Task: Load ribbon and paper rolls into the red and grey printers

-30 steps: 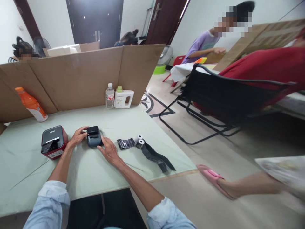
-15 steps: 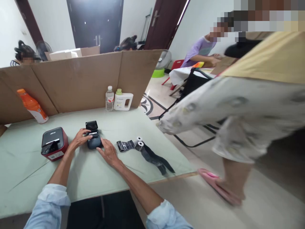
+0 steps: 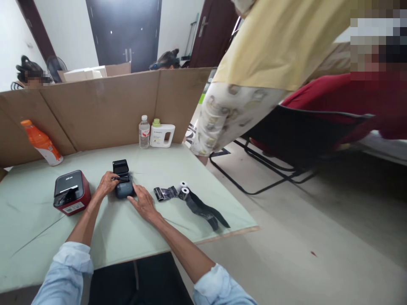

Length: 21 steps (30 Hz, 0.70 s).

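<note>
A small dark grey printer (image 3: 123, 185) sits on the pale green table (image 3: 38, 220), its lid standing open. My left hand (image 3: 107, 183) curls against the printer's left side, fingertips at the open compartment. My right hand (image 3: 142, 202) lies flat against its right side, fingers stretched out. Two paper rolls with dark unrolled strips (image 3: 187, 199) lie just right of my right hand. A red and black printer (image 3: 70, 197) stands to the left.
An orange bottle (image 3: 40, 142) leans on the cardboard screen (image 3: 95, 106). A water bottle (image 3: 144, 131) and a white jug (image 3: 162, 134) stand at the back. A person in yellow (image 3: 270, 63) passes the table's right corner, beside a black folding chair (image 3: 286, 135).
The printer's lid went from closed to open. The passer-by walked from the right foreground to the table's far right corner.
</note>
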Motion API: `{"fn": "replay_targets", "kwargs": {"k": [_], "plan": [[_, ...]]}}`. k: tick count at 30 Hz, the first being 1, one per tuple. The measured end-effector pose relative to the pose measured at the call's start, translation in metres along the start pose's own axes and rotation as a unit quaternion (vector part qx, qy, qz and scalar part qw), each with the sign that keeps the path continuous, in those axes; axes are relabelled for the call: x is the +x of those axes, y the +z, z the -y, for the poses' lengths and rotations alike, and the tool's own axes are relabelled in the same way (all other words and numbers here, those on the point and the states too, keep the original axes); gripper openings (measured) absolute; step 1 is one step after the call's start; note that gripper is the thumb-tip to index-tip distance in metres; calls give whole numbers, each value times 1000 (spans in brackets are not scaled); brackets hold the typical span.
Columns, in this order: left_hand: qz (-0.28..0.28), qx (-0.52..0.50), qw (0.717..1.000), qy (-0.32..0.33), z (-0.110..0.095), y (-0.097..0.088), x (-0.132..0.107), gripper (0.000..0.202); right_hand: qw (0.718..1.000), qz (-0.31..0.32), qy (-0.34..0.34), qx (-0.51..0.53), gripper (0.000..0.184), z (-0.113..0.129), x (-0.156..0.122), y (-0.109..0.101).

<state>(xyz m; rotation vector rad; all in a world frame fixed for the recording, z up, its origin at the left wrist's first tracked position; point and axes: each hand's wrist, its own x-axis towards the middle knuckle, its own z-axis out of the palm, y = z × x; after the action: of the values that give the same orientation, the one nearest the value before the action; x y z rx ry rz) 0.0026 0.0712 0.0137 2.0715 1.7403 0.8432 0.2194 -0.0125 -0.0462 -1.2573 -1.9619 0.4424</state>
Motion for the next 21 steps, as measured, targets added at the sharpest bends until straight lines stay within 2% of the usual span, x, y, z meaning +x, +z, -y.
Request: {"fn": "replay_targets", "kwargs": {"k": [6,11,14,17,19,21], "plan": [[-42,-16,999,1,-4,-4,-3,18,1000,-8,-2,14,58,1,1,0],[-86,-97,991,37,-21,-18,2,12,999,-5,12,31,54,6,2,-5],[-51,-153,986,39,-37,-29,1,15,998,-8,18,55,54,8,3,-8],[6,-207,978,-4,-56,-39,-4,23,993,-24,26,117,55,9,5,-12],[31,-231,972,-23,-68,-44,-10,25,980,-36,36,191,57,12,6,-16],[63,-241,968,-21,-80,-47,-17,27,956,-43,59,285,59,17,7,-22]]}}
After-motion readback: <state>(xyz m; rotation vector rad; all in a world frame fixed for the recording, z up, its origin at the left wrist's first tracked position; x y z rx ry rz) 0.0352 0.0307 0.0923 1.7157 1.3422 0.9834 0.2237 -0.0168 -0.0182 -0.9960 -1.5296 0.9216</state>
